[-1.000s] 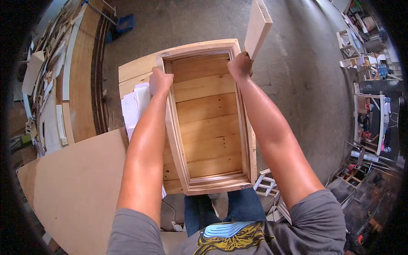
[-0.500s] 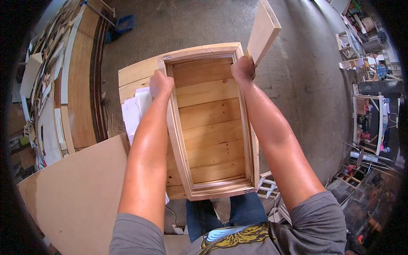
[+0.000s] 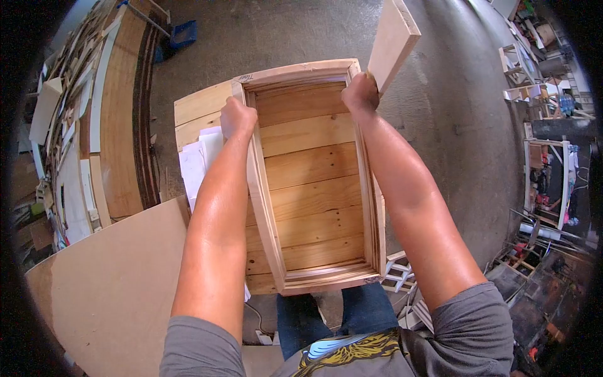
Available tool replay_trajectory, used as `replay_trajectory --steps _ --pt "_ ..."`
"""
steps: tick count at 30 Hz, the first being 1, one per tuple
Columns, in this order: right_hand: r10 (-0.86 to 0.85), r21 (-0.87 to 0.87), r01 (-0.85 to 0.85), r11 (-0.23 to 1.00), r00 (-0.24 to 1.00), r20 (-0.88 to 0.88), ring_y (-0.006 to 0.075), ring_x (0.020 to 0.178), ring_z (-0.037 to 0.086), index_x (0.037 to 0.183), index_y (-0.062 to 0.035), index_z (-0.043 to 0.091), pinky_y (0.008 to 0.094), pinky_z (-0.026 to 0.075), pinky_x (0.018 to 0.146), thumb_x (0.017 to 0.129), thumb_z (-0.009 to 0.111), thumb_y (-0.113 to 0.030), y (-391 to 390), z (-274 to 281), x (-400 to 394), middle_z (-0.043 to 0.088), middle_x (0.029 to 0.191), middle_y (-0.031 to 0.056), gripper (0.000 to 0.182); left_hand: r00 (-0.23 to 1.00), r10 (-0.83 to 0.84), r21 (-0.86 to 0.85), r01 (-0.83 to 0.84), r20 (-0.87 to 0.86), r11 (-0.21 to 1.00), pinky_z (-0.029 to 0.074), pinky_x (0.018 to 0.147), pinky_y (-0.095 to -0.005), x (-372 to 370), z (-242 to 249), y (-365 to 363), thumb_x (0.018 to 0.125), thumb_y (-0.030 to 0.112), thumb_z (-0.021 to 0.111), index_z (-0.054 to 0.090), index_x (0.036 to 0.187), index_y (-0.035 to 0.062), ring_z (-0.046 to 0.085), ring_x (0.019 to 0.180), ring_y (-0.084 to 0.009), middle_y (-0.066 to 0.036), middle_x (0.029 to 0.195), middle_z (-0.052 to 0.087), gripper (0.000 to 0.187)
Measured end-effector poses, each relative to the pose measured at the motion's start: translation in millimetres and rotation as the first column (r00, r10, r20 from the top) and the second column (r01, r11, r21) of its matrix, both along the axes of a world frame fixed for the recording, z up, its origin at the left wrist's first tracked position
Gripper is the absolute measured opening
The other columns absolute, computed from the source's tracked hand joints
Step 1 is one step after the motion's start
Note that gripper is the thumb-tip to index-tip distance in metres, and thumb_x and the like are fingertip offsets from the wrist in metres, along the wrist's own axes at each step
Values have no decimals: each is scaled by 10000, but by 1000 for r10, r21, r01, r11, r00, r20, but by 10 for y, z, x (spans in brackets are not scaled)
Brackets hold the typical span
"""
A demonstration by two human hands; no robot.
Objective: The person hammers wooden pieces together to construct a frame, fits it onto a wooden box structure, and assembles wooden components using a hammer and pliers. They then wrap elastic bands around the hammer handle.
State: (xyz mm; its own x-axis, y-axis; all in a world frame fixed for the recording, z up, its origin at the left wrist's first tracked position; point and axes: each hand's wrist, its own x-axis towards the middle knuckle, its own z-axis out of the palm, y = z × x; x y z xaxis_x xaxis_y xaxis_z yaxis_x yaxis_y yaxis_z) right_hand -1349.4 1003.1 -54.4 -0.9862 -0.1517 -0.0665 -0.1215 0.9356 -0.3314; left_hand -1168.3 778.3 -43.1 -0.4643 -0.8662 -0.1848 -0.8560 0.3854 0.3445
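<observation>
A stack of rectangular wooden frames (image 3: pixel 266 220) lies on a plank-topped wooden table (image 3: pixel 200 113), with the planks showing through the opening. My left hand (image 3: pixel 239 118) is closed around the left rail near the far end. Opposite it, my right hand (image 3: pixel 361 94) is closed at the right rail, its fingertips mostly hidden. Just beyond my right hand a flat pale board (image 3: pixel 393 45) stands up, its lower end overlapped by the hand. White sheets (image 3: pixel 193 164) lie beside my left forearm on the table. Pencil-like writing marks the top frame's corners.
A large tan panel (image 3: pixel 119 276) leans at the lower left. Wood sheets and offcuts (image 3: pixel 119 138) line the left side. A blue dustpan (image 3: pixel 183 34) lies on the concrete floor (image 3: pixel 282 31). Shelves with clutter (image 3: pixel 546 182) stand at the right.
Both hands have shifted slightly toward the far end, and the frames' far right corner has moved a little the same way. The upright board appears slightly farther right.
</observation>
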Motion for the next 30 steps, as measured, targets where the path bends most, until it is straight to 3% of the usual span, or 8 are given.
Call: replay_trajectory --steps 4,10,13,16,20,23,26,30 --pt "-17 -16 18 1000 999 50 386 1133 678 1119 12 670 482 582 930 834 708 -94 -4 38 -14 683 1195 234 307 999 -8 12 8 48 1000 588 865 -508 0 79 29 830 131 674 654 1074 -13 702 1050 -436 -269 1110 712 284" --pt "-27 -166 37 986 998 58 439 1184 631 1241 59 550 487 533 1000 820 747 -179 110 105 160 636 1245 295 523 996 74 249 -58 -56 967 541 944 -485 273 141 138 818 485 771 622 1244 -61 669 1146 -412 -288 1229 672 708" --pt "45 -295 -18 955 995 85 459 1218 606 1343 85 497 474 504 1037 810 789 -277 360 257 458 616 1279 330 707 975 172 382 -106 -142 918 498 1004 -442 670 -247 150 828 641 725 563 1340 -109 634 1208 -378 -283 1290 650 922" --pt "139 -376 -77 923 980 142 439 1247 603 1469 63 424 450 490 1047 776 842 -406 806 345 809 606 1319 336 935 922 325 604 -140 -208 784 445 1059 -407 1196 -165 513 899 662 639 543 1376 -116 584 1269 -339 -259 1365 609 918" --pt "54 -376 82 923 940 338 389 1210 640 1446 14 481 453 508 1004 788 827 -423 1335 225 1198 654 1282 277 863 864 397 736 -47 -309 676 385 1124 -388 1730 -34 960 941 642 609 537 1405 -90 526 1335 -296 -228 1427 568 870" --pt "41 -381 132 915 909 414 347 1189 650 1438 5 507 432 511 992 833 796 -432 1524 60 1311 657 1297 236 800 790 519 824 -33 -325 566 455 1055 -378 2029 -304 1107 983 627 556 563 1384 -77 620 1188 -312 -182 1339 640 810" --pt "132 -517 243 821 800 585 286 1163 650 1433 5 536 388 500 988 917 724 -465 1639 -43 1392 660 1300 194 722 741 603 920 51 -296 389 267 1216 -401 2359 -612 1149 932 714 563 322 1550 -74 373 1472 -294 -218 1583 404 1030" --pt "213 -676 380 631 753 622 227 1150 631 1406 14 577 356 481 992 1010 608 -494 1647 -148 1531 682 1249 159 645 780 503 858 84 -373 506 378 1156 -404 2345 -362 1293 1003 690 448 447 1481 -78 494 1368 -303 -215 1484 514 904"
